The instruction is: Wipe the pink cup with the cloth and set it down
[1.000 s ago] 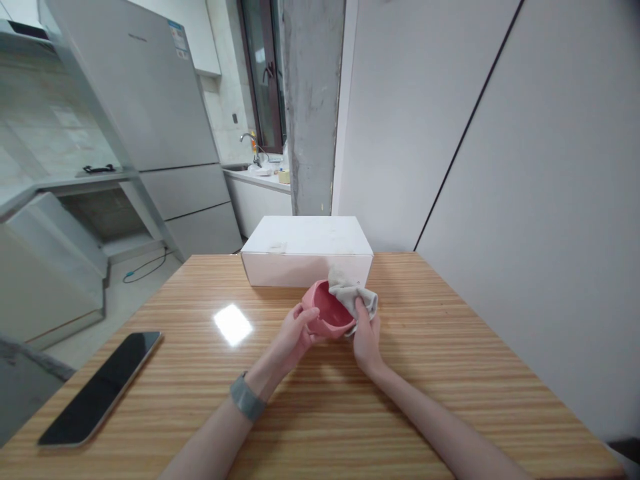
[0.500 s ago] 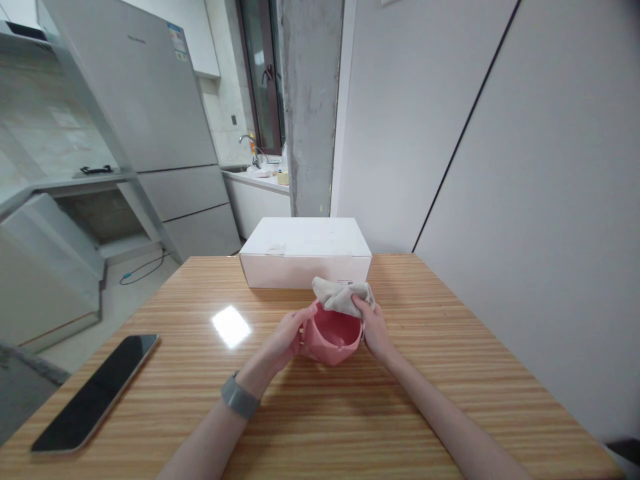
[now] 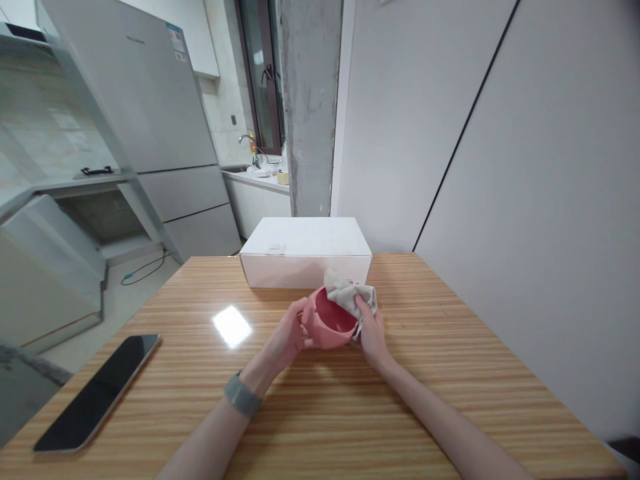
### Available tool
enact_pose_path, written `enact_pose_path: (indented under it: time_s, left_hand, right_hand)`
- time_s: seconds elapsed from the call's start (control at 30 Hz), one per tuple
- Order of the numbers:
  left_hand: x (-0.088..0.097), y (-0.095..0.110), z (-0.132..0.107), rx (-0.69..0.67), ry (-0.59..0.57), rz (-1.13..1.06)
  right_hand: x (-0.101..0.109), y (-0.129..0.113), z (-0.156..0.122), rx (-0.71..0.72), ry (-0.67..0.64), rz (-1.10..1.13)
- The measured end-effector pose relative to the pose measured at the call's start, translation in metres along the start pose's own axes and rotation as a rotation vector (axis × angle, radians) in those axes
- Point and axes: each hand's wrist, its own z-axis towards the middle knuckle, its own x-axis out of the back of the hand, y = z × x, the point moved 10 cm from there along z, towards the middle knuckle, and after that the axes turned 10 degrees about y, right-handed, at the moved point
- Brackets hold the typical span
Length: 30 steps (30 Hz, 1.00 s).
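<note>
A pink bowl with a faceted outside (image 3: 325, 331) is tilted over the table, its hollow side showing toward me. My left hand (image 3: 291, 331) grips its left side, thumb near the rim and fingers against the outer wall. On the other side, my right hand (image 3: 371, 328) pinches a light grey cloth (image 3: 345, 293), which drapes over the bowl's right and far rim. Part of the cloth hangs down behind the right fingers. Whether the bowl's base touches the table cannot be made out.
Behind the bowl, a white box (image 3: 306, 253) lies on the striped wooden table (image 3: 440, 373). A black smartphone (image 3: 97, 393) rests near the table's left edge. Farther off are a grey fridge (image 3: 135, 87), a sink counter and a white wall panel at the right.
The bowl has tipped further over and risen slightly, turning in my left hand. My right hand and the cloth have shifted a little along its right rim.
</note>
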Motion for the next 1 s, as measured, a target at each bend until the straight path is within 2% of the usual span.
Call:
enact_pose_path:
  time_s: [0.13, 0.23, 0.6, 0.73, 0.83, 0.93, 1.0]
  left_hand:
    - [0.009, -0.011, 0.004, 0.066, -0.010, 0.195]
    - [0.012, -0.013, 0.007, 0.035, -0.001, 0.261]
    - [0.013, 0.007, 0.012, -0.165, 0.073, 0.057]
    - [0.011, 0.012, 0.007, -0.197, 0.074, -0.024]
    - [0.007, 0.010, 0.003, -0.137, 0.021, 0.007]
    - [-0.001, 0.006, -0.003, -0.056, -0.080, 0.095]
    - [-0.004, 0.001, -0.005, -0.001, -0.132, 0.137]
  right_hand:
    - [-0.003, -0.001, 0.007, -0.058, -0.113, -0.049]
    - [-0.003, -0.002, 0.009, -0.064, -0.144, -0.084]
    - [-0.004, -0.002, -0.010, 0.166, -0.008, -0.048]
    - [-0.014, -0.006, -0.010, 0.207, -0.103, -0.053]
    - [-0.024, -0.017, -0.008, 0.197, -0.248, -0.084]
    - [-0.032, -0.023, -0.011, 0.112, -0.417, -0.104]
    - [-0.035, -0.021, -0.014, 0.015, -0.483, -0.066]
